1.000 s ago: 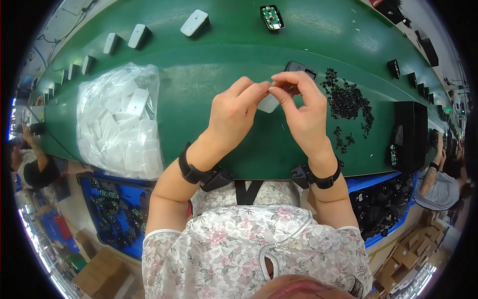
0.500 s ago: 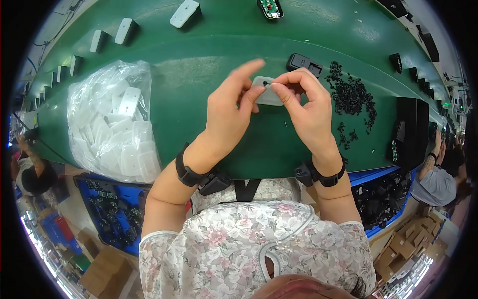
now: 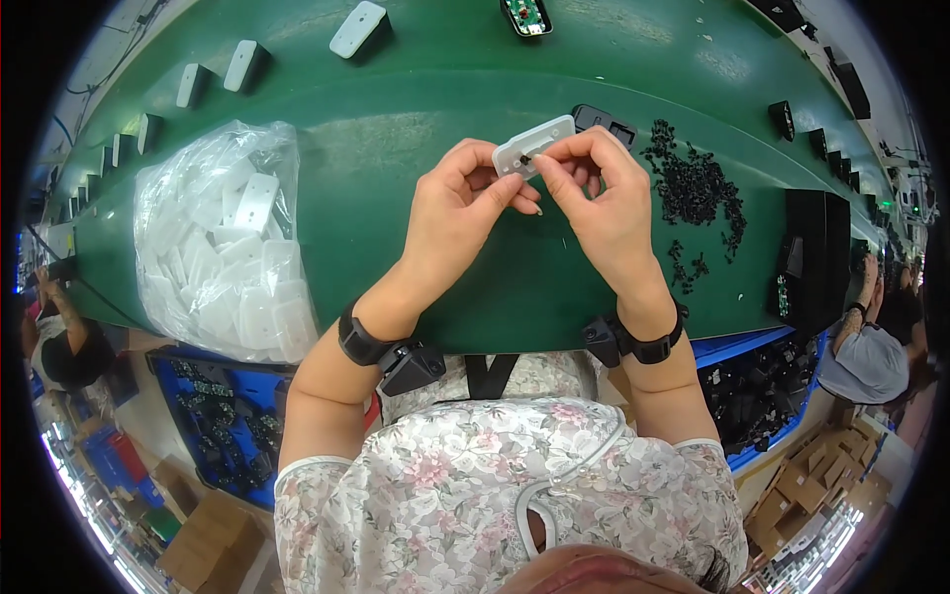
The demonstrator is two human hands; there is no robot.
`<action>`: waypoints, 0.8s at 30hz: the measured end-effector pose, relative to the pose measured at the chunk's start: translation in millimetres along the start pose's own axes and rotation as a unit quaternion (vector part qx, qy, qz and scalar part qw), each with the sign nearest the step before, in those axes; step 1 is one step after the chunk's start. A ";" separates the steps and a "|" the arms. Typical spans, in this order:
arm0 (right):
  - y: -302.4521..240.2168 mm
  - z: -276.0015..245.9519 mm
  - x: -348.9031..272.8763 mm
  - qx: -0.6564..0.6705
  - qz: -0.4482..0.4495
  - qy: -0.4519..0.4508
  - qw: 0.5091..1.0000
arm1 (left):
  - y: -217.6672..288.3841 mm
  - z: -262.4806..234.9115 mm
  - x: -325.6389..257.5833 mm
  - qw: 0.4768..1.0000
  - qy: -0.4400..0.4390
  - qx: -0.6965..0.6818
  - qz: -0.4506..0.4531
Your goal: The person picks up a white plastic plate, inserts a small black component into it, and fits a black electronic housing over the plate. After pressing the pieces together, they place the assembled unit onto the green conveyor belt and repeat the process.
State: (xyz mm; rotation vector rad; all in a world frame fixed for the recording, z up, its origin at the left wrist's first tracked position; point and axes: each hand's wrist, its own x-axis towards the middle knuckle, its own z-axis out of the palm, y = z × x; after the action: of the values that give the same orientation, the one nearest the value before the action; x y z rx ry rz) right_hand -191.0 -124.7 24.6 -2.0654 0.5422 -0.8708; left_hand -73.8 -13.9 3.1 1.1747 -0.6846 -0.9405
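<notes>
My left hand [image 3: 457, 210] and my right hand [image 3: 598, 206] meet above the green belt [image 3: 416, 109], both gripping one small white plastic plate [image 3: 532, 146] with rounded corners. The plate is tilted, its face toward me, with a small dark spot near its middle where my right thumb and forefinger pinch. My left fingers hold the plate's left end. Each wrist wears a black band.
A clear bag of white plastic plates [image 3: 226, 246] lies at the left. A heap of small black parts [image 3: 693, 188] lies to the right, a black housing [image 3: 604, 121] behind my hands. White pieces [image 3: 358, 28] ride the belt's far side. Black trays [image 3: 813, 257] stand at right.
The white plate has been turned so more of its face shows, and my left hand's fingers have closed back onto its left end. Both hands stay in the same place.
</notes>
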 end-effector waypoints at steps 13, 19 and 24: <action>3.0 -0.5 -0.1 0.020 -0.061 -0.022 0.998 | 1.8 -3.8 0.5 0.994 0.036 0.035 0.101; 6.4 -7.0 2.6 0.022 -0.033 -0.043 0.998 | 5.5 -1.4 -0.9 0.994 0.022 0.060 0.089; 3.3 -13.8 4.4 0.015 0.060 -0.090 0.994 | 4.4 -1.5 0.5 0.993 0.004 0.096 0.071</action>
State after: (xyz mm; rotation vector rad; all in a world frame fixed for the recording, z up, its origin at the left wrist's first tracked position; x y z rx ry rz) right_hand -198.5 -136.5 29.6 -2.0362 0.5459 -0.6122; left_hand -71.1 -13.2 6.9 1.2792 -0.8564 -0.7628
